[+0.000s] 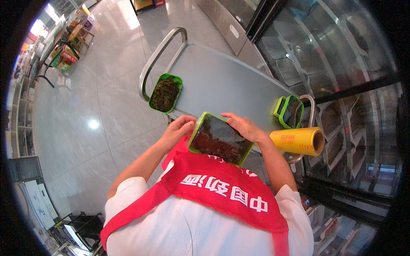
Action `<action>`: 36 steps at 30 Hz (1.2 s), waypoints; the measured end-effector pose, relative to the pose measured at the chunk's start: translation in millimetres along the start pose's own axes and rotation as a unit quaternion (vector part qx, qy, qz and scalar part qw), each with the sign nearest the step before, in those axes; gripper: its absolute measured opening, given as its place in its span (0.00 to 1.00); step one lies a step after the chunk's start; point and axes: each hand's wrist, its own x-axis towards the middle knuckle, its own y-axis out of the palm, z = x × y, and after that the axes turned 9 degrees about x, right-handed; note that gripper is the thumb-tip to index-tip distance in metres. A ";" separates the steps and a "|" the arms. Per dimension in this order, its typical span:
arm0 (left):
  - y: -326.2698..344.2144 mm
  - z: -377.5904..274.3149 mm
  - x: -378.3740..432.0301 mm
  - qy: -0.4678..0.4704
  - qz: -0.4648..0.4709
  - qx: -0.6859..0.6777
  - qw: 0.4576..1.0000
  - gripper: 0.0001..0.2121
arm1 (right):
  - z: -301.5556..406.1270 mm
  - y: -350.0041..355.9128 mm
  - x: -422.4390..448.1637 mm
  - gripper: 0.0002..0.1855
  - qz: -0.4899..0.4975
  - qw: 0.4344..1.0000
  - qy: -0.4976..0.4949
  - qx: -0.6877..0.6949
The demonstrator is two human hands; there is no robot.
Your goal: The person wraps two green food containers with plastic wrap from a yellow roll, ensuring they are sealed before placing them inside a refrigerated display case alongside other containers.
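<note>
A green plastic tray (221,139) is tilted up between my hands, close to the red apron (205,179). Its top looks glossy, as if covered by clear film, with dark brown contents underneath. My left hand (182,127) grips the tray's left end, thumb and fingers together at the rim. Along its upper right side lies my right hand (245,128), fingers stretched over the edge; its underside grip is hidden. Just right of my right forearm is a yellow roll of cling film (298,141), lying on its side.
A grey flatbed cart (224,76) with metal end handles stands before me. An uncovered green tray of dark, shredded matter (165,93) sits at its left end. Two green trays (291,111) overlap at the right end. Glass-door display coolers (323,48) line the right side.
</note>
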 end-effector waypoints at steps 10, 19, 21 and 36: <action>-13.9 10.2 27.6 0.011 -0.126 -0.020 0.992 0.06 | -0.1 1.0 -3.6 0.23 -0.038 0.998 -0.055 -0.013; 8.9 -9.4 24.5 -0.151 -0.198 -0.065 0.966 0.17 | -5.9 0.8 -0.5 0.23 -0.041 0.996 -0.062 -0.045; 8.0 -3.6 23.5 -0.135 -0.121 0.004 0.983 0.15 | 1.8 1.7 -3.4 0.23 -0.044 0.997 -0.046 -0.044; -5.3 8.5 59.7 0.223 -0.415 0.334 0.816 0.05 | -15.7 10.4 -3.9 0.21 -0.064 0.993 -0.072 -0.071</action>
